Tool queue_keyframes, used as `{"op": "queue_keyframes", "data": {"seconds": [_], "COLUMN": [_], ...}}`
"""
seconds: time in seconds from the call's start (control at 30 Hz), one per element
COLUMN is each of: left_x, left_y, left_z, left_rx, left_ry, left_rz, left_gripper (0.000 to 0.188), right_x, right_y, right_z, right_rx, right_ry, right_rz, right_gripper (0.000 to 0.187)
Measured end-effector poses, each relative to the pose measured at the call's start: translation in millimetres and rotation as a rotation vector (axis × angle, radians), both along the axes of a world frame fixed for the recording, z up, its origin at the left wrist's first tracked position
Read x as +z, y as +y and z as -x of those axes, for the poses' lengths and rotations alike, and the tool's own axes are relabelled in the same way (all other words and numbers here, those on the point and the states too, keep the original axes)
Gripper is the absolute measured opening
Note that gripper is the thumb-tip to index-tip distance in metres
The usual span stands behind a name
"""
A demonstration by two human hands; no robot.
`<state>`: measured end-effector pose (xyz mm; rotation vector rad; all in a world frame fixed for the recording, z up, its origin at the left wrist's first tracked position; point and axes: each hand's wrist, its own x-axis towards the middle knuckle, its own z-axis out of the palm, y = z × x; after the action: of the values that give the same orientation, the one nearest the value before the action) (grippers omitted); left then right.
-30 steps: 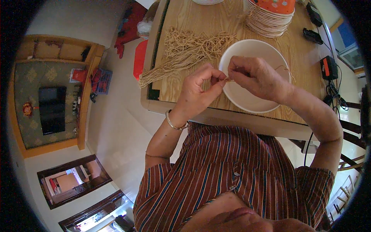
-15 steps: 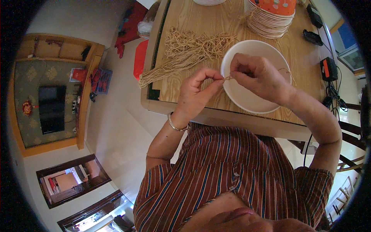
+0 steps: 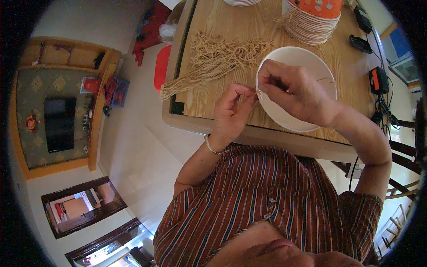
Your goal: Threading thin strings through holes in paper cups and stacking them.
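Note:
A white paper bucket [image 3: 278, 116] stands near the table's front edge, with its round mouth facing up. At its left rim my left hand [image 3: 234, 109] and my right hand [image 3: 299, 92] meet, each pinching a thin tan paper cord [image 3: 258, 91]. My right hand covers much of the bucket's mouth. A strand of the same cord [image 3: 327, 80] shows at the bucket's right rim. Behind my left hand lies a bundle of tan cords [image 3: 218, 60], straight at the left and curled at the right.
A stack of nested buckets [image 3: 311, 24], its outermost one orange, lies at the back of the wooden table [image 3: 195, 104]. Part of another white stack [image 3: 242, 2] shows at the far edge. A black adapter with an orange label [image 3: 378, 80] and cables are on the right. A red stool [image 3: 161, 66] stands left.
My left hand has shifted right, closer to my right hand, and its wrist has turned. My right hand has moved slightly left. The bucket has shifted very slightly right.

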<state>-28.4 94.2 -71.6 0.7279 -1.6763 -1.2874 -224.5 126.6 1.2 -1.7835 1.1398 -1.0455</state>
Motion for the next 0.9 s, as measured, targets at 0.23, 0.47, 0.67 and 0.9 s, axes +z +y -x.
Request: {"op": "queue_keyframes", "data": {"seconds": [0.23,0.47,0.67,0.9], "left_x": [-9,15,16,12], "left_y": [0,-7,-15,-16], "left_z": [-4,-12,-7,-7], "left_rx": [0.031,-0.034,-0.184,-0.166], "left_ry": [-0.102,-0.020,0.063,0.068], "left_rz": [0.214,-0.096,0.011,0.052], "left_gripper": [0.014,0.017,0.018,0.020], "right_x": [-3,-3,11,13], "right_y": [-3,-7,-6,-8], "right_z": [-3,1,-5,-6], "right_rx": [-0.018,-0.001,0.034,0.086], "right_ry": [0.046,0.168,0.142,0.076], "right_rz": [-0.048,0.012,-0.020,-0.134], "right_gripper": [0.012,0.015,0.017,0.014]}}
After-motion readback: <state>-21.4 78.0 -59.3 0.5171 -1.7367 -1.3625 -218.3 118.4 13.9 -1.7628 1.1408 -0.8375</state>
